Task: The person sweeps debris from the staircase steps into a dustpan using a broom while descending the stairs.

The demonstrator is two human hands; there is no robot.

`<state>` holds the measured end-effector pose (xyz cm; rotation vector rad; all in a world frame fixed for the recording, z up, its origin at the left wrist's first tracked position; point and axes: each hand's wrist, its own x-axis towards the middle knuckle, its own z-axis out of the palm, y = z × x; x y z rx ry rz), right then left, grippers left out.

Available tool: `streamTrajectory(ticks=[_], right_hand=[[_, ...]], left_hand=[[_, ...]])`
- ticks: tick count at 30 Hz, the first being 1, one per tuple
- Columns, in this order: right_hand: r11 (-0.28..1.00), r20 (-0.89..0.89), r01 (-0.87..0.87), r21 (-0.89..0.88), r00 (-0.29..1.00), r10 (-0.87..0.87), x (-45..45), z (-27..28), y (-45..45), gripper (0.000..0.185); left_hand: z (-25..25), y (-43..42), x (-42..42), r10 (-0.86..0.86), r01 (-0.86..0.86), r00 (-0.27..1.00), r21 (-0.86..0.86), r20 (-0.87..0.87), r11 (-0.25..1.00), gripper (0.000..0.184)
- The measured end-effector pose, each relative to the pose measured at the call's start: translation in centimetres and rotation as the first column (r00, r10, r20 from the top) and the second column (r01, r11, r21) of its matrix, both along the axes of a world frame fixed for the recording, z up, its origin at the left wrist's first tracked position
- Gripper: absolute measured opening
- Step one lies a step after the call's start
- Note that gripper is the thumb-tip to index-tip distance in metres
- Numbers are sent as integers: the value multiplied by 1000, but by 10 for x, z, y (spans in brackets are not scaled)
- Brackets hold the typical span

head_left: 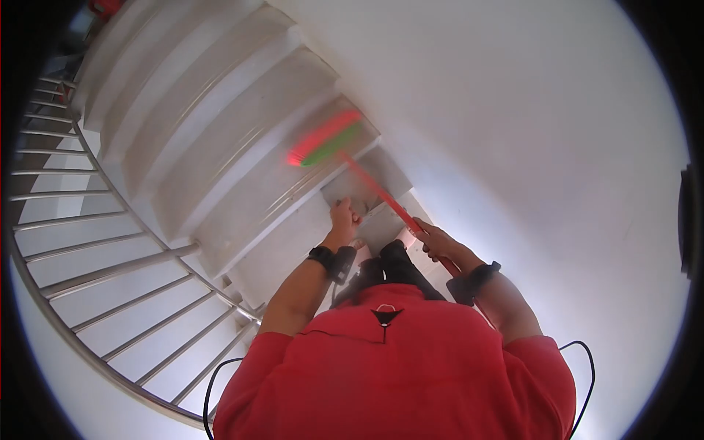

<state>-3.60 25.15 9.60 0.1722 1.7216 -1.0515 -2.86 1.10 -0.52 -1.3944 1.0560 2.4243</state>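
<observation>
My right hand (437,244) is wrapped round the red handle of a broom (387,196). The broom's green head with red bristles (326,141) is over a stair step near the wall, smeared by motion. My left hand (345,218) is closed, its fingers curled, to the left of the broom handle. What it holds, if anything, I cannot make out. Black bands with small devices sit on both wrists.
Pale stairs (242,165) curve along the upper left. A metal railing (139,220) with several bars bends round the left side. A white wall (528,161) stands on the right. My feet are below my hands. A red thing (106,7) shows at the top left.
</observation>
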Motion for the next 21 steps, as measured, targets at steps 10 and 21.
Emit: streamTrajectory(ticks=[10, 21], right_hand=[[997, 128, 12, 72, 992, -21, 75, 63, 55, 47], [999, 120, 29, 43, 992, -34, 77, 20, 42, 48]], left_hand=[[-10, 8, -11, -24, 24, 1000, 34, -3, 999, 24], [-7, 4, 2, -32, 32, 999, 9, -16, 999, 22]])
